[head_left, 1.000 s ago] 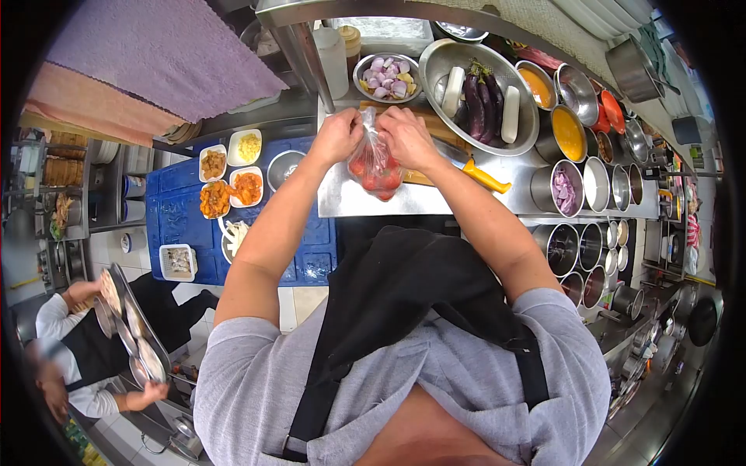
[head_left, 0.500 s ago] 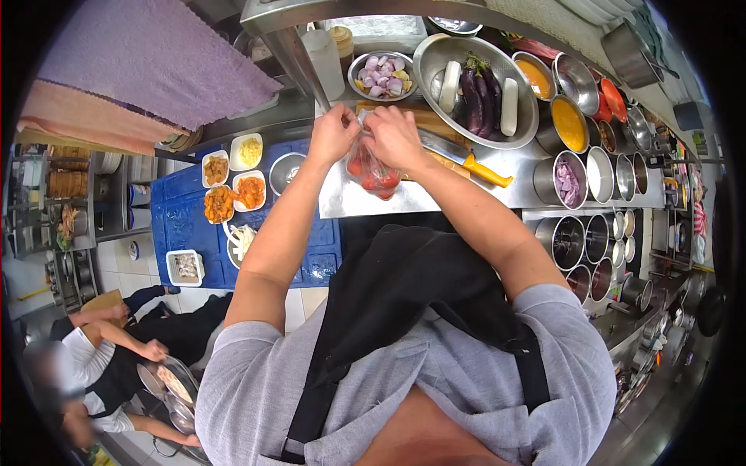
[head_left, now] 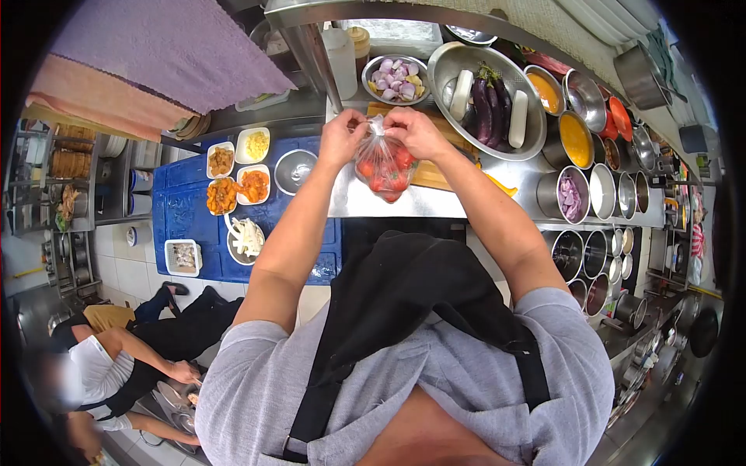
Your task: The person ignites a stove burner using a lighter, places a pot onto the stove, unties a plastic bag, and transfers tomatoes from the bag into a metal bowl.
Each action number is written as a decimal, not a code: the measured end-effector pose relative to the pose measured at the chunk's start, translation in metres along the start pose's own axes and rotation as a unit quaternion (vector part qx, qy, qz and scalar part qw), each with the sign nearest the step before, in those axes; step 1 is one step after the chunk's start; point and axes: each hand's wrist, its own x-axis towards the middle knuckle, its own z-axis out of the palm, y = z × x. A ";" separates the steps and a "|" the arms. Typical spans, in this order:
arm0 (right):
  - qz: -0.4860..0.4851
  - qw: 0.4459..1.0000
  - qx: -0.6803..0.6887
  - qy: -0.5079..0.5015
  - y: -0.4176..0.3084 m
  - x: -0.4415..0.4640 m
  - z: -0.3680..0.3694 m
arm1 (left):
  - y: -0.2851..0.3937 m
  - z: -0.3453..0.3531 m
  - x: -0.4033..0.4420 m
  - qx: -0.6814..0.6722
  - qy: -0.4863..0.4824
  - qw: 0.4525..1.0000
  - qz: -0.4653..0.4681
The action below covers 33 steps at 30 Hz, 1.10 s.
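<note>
A clear plastic bag point(head_left: 386, 167) of red produce, which looks like tomatoes, hangs between my hands above the steel counter point(head_left: 353, 203). My left hand point(head_left: 342, 138) pinches the gathered neck of the bag from the left. On the other side my right hand point(head_left: 418, 133) grips the neck with thumb and fingers. The neck looks twisted or knotted. Behind the bag lies a wooden cutting board point(head_left: 435, 175), partly covered by my right forearm. The yellow handle of a knife point(head_left: 499, 184) shows past that forearm; its blade is hidden.
A bowl of peeled onions point(head_left: 395, 80) and a colander point(head_left: 443, 62) with eggplants and white radishes stand at the back. Pots line the right. Small dishes point(head_left: 253, 185) sit on a blue surface point(head_left: 175, 233) at left. A co-worker point(head_left: 116, 357) handles pans at lower left.
Both hands have spread slightly apart at the bag's neck, and the bag now shows more fully between them. The knife has become mostly hidden behind my right forearm. The view has shifted slightly.
</note>
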 end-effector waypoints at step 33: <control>0.124 0.977 -0.050 0.164 0.006 -0.006 -0.004 | 0.005 0.010 -0.013 -0.068 -0.063 0.996 -0.016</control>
